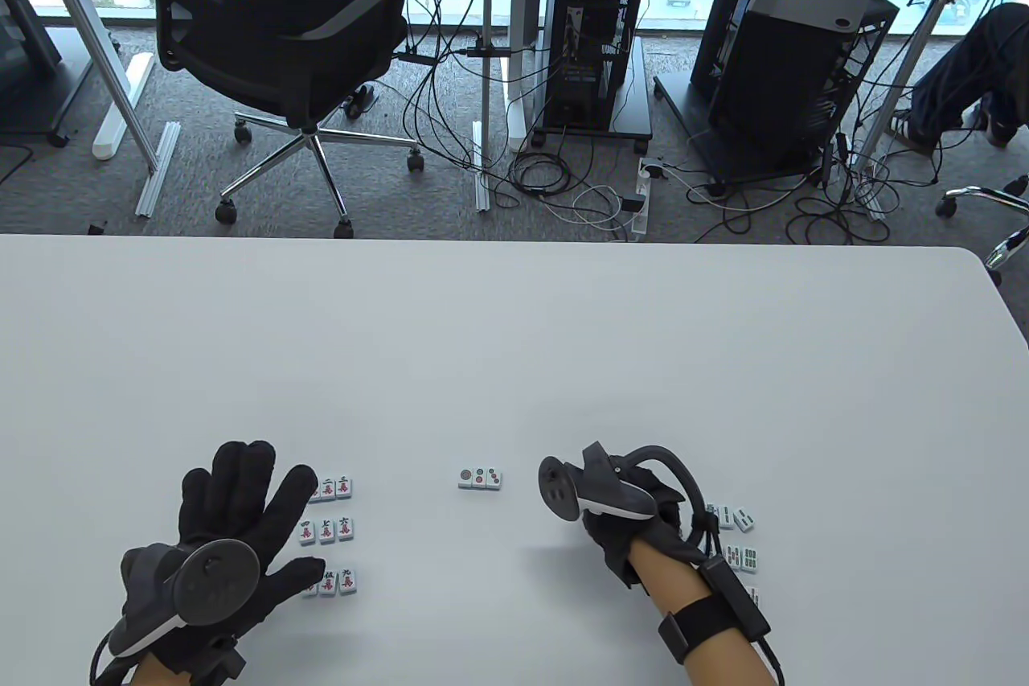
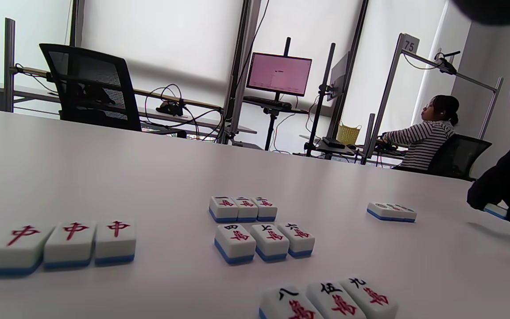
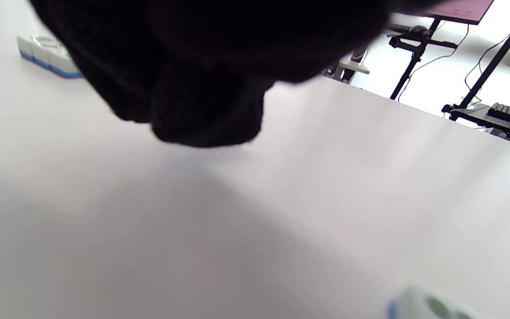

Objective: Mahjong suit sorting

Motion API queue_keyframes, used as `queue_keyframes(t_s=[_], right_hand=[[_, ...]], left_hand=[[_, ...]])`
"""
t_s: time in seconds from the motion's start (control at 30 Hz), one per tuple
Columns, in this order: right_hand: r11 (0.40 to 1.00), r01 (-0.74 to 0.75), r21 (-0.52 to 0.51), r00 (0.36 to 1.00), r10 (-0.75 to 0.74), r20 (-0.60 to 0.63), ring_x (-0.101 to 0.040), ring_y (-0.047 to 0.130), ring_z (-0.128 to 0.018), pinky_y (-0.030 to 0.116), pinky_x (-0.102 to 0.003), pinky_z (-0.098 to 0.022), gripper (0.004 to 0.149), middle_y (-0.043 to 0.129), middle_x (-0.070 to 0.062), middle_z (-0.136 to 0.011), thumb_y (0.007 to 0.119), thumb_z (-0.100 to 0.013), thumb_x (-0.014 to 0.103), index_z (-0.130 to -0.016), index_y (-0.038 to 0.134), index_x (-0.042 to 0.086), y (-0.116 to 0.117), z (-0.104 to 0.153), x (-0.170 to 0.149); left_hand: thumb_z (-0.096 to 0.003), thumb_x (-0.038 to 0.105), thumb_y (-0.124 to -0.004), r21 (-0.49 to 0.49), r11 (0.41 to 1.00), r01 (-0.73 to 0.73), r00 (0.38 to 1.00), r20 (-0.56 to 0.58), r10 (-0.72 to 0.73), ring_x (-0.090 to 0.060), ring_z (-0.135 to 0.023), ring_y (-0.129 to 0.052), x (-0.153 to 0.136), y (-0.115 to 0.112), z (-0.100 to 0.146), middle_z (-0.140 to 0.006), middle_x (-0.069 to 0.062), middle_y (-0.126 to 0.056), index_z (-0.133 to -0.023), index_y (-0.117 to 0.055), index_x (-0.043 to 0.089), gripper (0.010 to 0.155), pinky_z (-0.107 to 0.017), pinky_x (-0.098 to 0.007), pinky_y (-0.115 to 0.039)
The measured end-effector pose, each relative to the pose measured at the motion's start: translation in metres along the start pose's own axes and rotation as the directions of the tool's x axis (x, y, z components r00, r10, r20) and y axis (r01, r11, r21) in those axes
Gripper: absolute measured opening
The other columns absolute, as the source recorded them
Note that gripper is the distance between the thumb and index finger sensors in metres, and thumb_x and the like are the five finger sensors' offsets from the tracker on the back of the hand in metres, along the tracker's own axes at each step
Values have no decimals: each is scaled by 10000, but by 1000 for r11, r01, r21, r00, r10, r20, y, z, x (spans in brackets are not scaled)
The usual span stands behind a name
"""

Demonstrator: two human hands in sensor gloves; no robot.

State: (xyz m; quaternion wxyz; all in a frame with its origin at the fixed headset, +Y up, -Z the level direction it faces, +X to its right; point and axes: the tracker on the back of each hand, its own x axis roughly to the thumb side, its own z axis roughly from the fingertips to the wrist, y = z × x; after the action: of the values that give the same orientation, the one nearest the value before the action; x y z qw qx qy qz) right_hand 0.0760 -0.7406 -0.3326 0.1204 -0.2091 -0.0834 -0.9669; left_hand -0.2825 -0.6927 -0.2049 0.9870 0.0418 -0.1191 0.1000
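Observation:
My left hand (image 1: 241, 509) lies open, fingers spread, at the near left of the white table (image 1: 514, 348). Right of its fingertips, character tiles stand in three rows (image 1: 330, 486), (image 1: 325, 531), (image 1: 331, 581). The left wrist view shows the same rows (image 2: 242, 209) and three red-dragon tiles (image 2: 60, 243); in the table view that hand hides them. A short row of circle tiles (image 1: 480, 478) sits mid-table. Just right of it my right hand (image 1: 599, 525) is curled; in the left wrist view this right hand (image 2: 507, 186) holds a blue-backed tile (image 2: 496, 211) off the table. Bamboo tiles (image 1: 731, 515) lie beside its wrist.
More bamboo tiles (image 1: 744, 555) lie near the right forearm. Beyond the table's far edge are an office chair (image 1: 273, 43), computer towers and floor cables. A seated person (image 2: 427, 133) works at a desk in the background.

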Motion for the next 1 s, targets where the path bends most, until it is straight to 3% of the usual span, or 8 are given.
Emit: queue_keyframes(t_s=[0.07,0.17,0.47,0.8,1.0], right_hand=[[996,13,-83,1000,-11,24,-109,895,-97,809,-269,-74,588,986,-4,-386,866,-362,352,-849,775,35,-7,-11,17],[994,-6,-108,999,11,40,-107,897,-101,811,-268,-78,587,987,0,-390,864,-362,357,-848,776,40,-8,-25,37],[998,-63,-11,997,63,49,-117,907,-126,819,-275,-97,565,987,-5,-419,858,-374,354,-848,783,55,-1,-53,67],[999,-48,-5,998,48,51,-123,916,-161,826,-277,-123,627,982,-9,-462,813,-399,381,-936,684,85,-1,-48,61],[998,-50,-23,999,50,-1,-140,924,-189,829,-288,-147,690,978,-23,-502,799,-399,406,-981,607,87,-11,-25,26]], left_hand=[[-350,766,-637,5,1000,-2,1000,2,2,-203,-1094,107,0,1,0,-1110,125,100,-1079,-230,462,888,-781,-566,-35],[-351,765,-636,13,1000,-5,1000,7,5,-203,-1094,109,1,2,1,-1109,126,100,-1080,-231,460,887,-781,-565,-35],[-352,765,-636,36,999,-11,1000,20,10,-201,-1095,107,2,6,4,-1111,126,98,-1079,-233,462,885,-782,-566,-36],[-352,764,-636,31,999,-5,1000,26,5,-202,-1096,105,2,4,4,-1111,124,96,-1081,-236,459,885,-782,-566,-37],[-353,763,-636,32,999,-6,999,34,5,-206,-1095,102,4,4,4,-1111,124,94,-1081,-236,459,884,-782,-566,-39]])
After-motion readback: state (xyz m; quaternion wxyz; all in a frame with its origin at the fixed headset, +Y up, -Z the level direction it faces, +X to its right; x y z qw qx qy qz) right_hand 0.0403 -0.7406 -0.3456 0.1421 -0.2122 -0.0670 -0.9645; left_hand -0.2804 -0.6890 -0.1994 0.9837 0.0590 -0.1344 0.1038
